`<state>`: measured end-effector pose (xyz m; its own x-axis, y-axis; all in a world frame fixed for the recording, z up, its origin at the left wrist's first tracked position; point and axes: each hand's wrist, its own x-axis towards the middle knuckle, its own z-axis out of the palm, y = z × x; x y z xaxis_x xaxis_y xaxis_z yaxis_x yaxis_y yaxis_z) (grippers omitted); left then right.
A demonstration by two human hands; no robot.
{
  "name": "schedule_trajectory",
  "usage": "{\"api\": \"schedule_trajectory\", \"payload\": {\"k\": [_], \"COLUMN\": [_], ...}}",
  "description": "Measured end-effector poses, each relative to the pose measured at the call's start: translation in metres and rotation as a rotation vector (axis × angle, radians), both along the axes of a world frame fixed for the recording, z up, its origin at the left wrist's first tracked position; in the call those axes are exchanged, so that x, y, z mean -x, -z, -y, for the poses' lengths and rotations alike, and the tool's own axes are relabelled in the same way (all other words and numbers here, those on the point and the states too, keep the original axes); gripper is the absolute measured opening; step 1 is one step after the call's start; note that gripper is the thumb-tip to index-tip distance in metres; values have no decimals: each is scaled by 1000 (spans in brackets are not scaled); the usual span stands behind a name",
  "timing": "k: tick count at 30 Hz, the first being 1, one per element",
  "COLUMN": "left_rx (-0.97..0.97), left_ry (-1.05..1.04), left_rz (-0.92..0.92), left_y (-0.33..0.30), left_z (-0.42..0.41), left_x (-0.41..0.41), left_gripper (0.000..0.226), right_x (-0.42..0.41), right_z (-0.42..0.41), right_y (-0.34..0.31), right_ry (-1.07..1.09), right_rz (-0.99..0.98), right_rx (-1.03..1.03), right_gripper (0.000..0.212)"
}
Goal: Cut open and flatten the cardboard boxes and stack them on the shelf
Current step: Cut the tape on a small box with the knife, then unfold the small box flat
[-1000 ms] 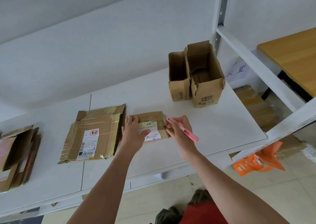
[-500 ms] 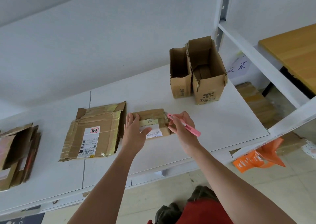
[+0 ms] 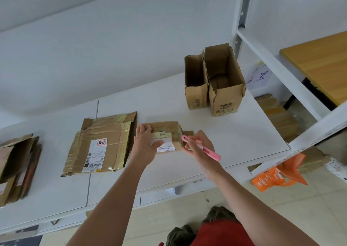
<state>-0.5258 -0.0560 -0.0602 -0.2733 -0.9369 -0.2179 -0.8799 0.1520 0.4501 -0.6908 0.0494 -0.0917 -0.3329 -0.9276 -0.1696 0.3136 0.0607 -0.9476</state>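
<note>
1. The small taped box point(image 3: 165, 136) lies on the white shelf board point(image 3: 234, 133), near its front edge. That low, flat resting place gives the blade something firm to work against.
2. The left hand point(image 3: 145, 144) rests flat on the box's left half, fingers straight, thumb across the shipping label point(image 3: 164, 145). It seems placed there to pin the box so it cannot slide under the cut, while staying clear of the blade end.
3. The right hand point(image 3: 199, 147) grips a pink utility knife point(image 3: 201, 148) pen-fashion, its tip at the box's right end beside a protruding flap point(image 3: 187, 133). I judge this to be the taped seam being cut open.
4. A flattened box point(image 3: 101, 144) lies just left of the work, and a stack of flattened boxes point(image 3: 16, 167) sits farther left, apparently the finished pile.
5. Two open upright boxes point(image 3: 214, 80) stand together at the back right, well apart from the hands, probably waiting their turn.
</note>
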Motion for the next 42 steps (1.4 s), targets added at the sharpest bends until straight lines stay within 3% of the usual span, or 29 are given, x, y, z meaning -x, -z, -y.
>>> {"api": "schedule_trajectory", "payload": {"k": [9, 12, 14, 16, 18, 21, 24, 26, 29, 31, 33, 35, 38, 42], "left_rx": [-17, -23, -26, -40, -29, -25, -13, -27, -54, -71, -73, -59, -138, -476], "left_ry": [-28, -19, -10, -24, -31, -57, -74, -81, -67, -47, -30, -89, -363, -684], "left_rz": [-55, -82, -101, -139, -203, -209, -226, -279, -319, -323, -297, -257, -233, -688], "left_y": [2, 3, 5, 8, 12, 15, 18, 17, 14, 9, 3, -1, -2, 9], "left_z": [0, 0, 0, -1, -2, -5, -8, -9, -11, -11, -10, -10, -15, -20], "left_x": [-2, -5, -9, -14, -17, -15, -17, -20, -23, -25, -26, -27, -31, -31], "left_gripper": [74, 72, 74, 76, 67, 74, 80, 80, 82, 82, 84, 96, 115, 98], "right_x": [13, 25, 40, 62, 82, 99, 103, 95, 68, 43, 18, -1, -16, -25], "right_z": [-20, -17, -14, -11, -7, 1, 12, 17, 29, 39, 45, 47, 42, 35], "right_y": [0, -4, -4, 3, 11, 20, 19, 15, 5, -8, -19, -17, -7, -4], "right_ry": [-90, -15, 90, 121, -5, -276, -475, -491, -251, -306, -481, -567, -513, -458], "right_rz": [-191, -287, -529, -993, -1408, -1618, -1616, -1568, -1231, -945, -800, -894, -1044, -1022], "right_rx": [22, 67, 128, 108, -43, -278, -478, -519, -143, 44, 84, 86, 57, 55], "right_gripper": [16, 10, 6, 7, 16, 42, 71, 84, 45, 38, 42, 43, 45, 48]}}
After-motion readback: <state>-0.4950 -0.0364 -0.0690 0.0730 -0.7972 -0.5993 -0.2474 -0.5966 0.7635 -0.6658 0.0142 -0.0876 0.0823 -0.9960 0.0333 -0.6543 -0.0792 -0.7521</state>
